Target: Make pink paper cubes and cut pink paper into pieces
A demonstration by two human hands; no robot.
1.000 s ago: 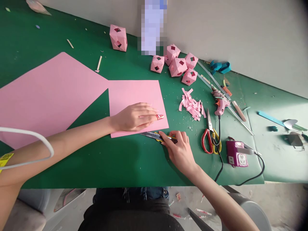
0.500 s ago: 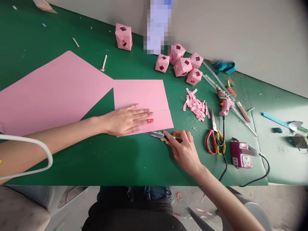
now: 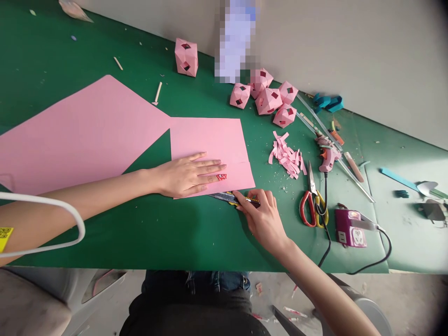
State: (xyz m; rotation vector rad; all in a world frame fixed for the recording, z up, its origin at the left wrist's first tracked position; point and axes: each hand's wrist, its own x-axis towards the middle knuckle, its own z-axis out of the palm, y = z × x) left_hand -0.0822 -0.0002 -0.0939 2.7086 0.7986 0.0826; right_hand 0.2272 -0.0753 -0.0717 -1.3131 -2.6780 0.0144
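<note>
My left hand (image 3: 185, 176) lies flat with its fingers stretched out, pressing on a pink paper sheet (image 3: 210, 135). A seam or cut line runs from the sheet's right edge toward my fingers. In my right hand (image 3: 264, 214) is a utility knife (image 3: 247, 200), its blade out and pointing left. The blade lies along the sheet's near edge, and its tip is close to my left fingers. Whether the blade is under the paper I cannot tell. A larger pink sheet (image 3: 105, 135) lies to the left, meeting the smaller one at a corner.
Pink folded paper shapes (image 3: 269, 101) stand at the back. Pink paper strips (image 3: 287, 156), scissors (image 3: 311, 198), a pink glue gun (image 3: 328, 156) and a purple power socket (image 3: 350, 228) lie on the right. A white curved bar (image 3: 79, 224) crosses the lower left.
The view has shifted slightly, so the table things appear a little further right. My right hand with the knife has moved slightly left along the paper's near edge. My left hand stays put.
</note>
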